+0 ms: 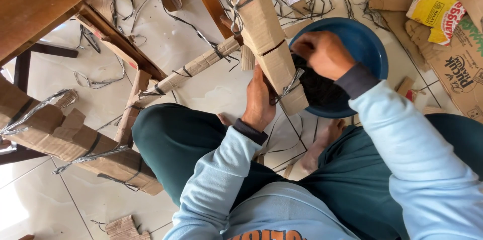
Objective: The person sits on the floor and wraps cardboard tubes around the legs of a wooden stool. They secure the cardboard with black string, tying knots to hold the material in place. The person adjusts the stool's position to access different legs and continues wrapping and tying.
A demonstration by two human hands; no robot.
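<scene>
Tiled floor [211,86], left hand [259,101] gripping cardboard-wrapped leg [266,44] (right hand [324,54] fisted)

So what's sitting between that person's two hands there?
In the head view, the cardboard-wrapped bar with grey twine runs between them: the left hand holds it from below, the right hand is beside it, over the blue bowl.

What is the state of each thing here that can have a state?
Cardboard-wrapped wooden leg: bound with dark straps, held.
Round blue plastic basin: on floor, dark material inside.
Left hand: gripping the leg's lower end.
Right hand: closed, over the basin.
Grey strap scraps: loose on the tiles.
</scene>
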